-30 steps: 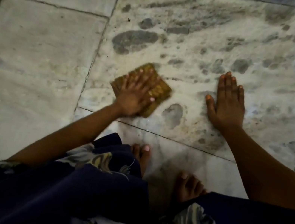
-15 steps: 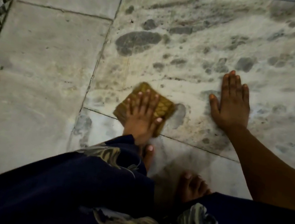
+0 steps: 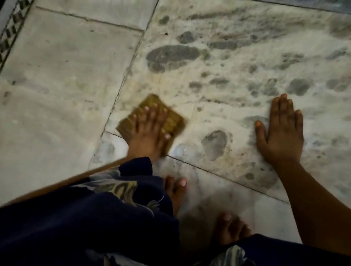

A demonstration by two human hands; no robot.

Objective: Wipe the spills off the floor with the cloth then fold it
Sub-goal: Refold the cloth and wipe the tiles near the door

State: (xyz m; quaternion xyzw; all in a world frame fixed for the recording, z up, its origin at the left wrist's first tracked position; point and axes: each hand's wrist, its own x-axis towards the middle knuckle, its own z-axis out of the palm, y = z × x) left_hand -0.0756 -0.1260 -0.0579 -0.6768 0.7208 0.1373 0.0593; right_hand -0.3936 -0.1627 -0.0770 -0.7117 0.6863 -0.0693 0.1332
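A small folded mustard-yellow cloth (image 3: 173, 118) lies on the marble floor near a tile joint. My left hand (image 3: 150, 132) presses flat on top of it with straight, spread fingers and covers most of it. My right hand (image 3: 283, 134) rests palm down on the floor to the right, fingers straight, holding nothing. Dark wet patches of spill (image 3: 171, 56) spread over the large tile beyond both hands, and one patch (image 3: 215, 142) lies between them.
My bare feet (image 3: 175, 190) stand just behind the cloth, with dark blue patterned clothing (image 3: 83, 222) filling the bottom of the view. A patterned border strip (image 3: 5, 42) runs along the floor's left edge beside a dark wall.
My left hand has slid the cloth toward me and then to the left, up to the tile joint. My right hand has stayed planted on the floor.
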